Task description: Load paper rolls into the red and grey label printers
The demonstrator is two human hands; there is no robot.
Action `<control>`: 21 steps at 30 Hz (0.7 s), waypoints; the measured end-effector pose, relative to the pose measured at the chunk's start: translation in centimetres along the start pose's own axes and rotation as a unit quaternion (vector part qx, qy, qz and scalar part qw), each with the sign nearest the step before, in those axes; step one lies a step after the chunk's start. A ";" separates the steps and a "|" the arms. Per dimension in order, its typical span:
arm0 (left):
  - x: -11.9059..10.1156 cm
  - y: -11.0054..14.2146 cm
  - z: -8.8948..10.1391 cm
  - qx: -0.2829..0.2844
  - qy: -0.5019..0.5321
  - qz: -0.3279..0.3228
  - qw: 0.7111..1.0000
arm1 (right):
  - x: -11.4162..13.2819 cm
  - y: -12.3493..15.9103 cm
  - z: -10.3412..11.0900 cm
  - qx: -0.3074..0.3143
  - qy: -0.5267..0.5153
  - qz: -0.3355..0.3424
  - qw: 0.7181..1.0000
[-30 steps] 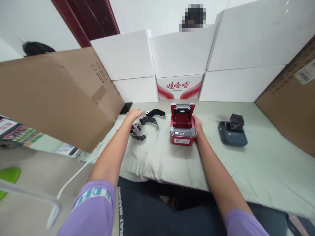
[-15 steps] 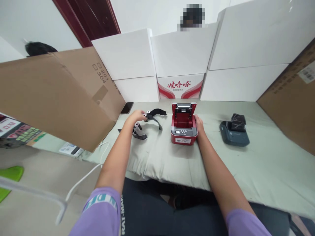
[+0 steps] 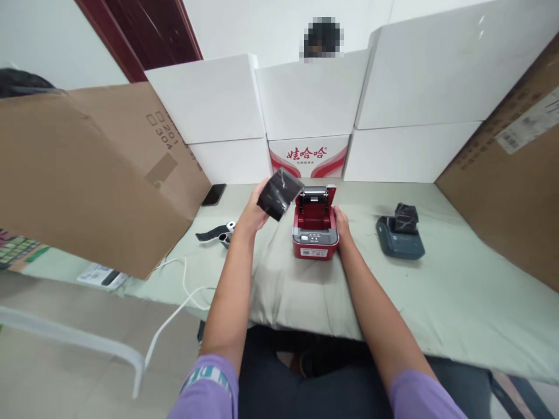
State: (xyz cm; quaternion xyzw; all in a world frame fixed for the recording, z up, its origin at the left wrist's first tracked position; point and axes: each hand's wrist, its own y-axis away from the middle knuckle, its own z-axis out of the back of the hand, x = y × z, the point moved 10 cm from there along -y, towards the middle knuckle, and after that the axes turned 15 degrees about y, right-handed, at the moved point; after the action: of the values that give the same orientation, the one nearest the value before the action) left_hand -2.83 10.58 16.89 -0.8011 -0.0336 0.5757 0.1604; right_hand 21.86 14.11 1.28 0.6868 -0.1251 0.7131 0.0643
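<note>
My left hand (image 3: 257, 210) is raised over the table, its fingers closed on a black paper strip (image 3: 279, 193) with a shiny surface. Any roll core inside that grip is hidden. My right hand (image 3: 342, 222) rests against the right side of a red receipt printer (image 3: 315, 252), with some fingers hidden behind it. The printer's lid (image 3: 314, 196) stands up, and its red paper bay shows no roll. Left of my left forearm lie small paper rolls (image 3: 224, 238) with a black tail (image 3: 210, 234).
At the right sits a dark portable printer (image 3: 402, 247) with a black-wrapped bundle (image 3: 406, 218) on it. A phone (image 3: 213, 195) lies at the back left. White boxes (image 3: 305, 93) line the back; brown cartons (image 3: 109, 174) flank the table. A white cable (image 3: 186, 273) hangs over the front left edge.
My left hand has lifted a black paper strip from among the rolls and moved right, towards the printer. My right hand stays at the printer's side. The view has shifted slightly.
</note>
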 end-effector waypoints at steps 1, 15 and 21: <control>0.4 0.3 -0.4 0.010 -0.009 0.016 1.000 | -0.1 0.0 0.1 -0.007 -0.004 -0.004 1.000; 6.3 0.8 -5.6 0.171 -0.224 0.114 0.953 | -0.2 -0.4 0.0 -0.005 -0.004 0.007 1.000; 8.1 -0.7 -7.1 0.255 -0.447 0.007 0.857 | 0.0 -0.1 0.1 -0.014 -0.003 0.013 1.000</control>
State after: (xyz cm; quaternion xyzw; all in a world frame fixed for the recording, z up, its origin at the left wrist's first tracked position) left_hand 6.58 11.64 11.69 -0.3888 0.0523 0.8614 0.3226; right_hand 21.96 14.21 1.33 0.6865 -0.1441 0.7099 0.0640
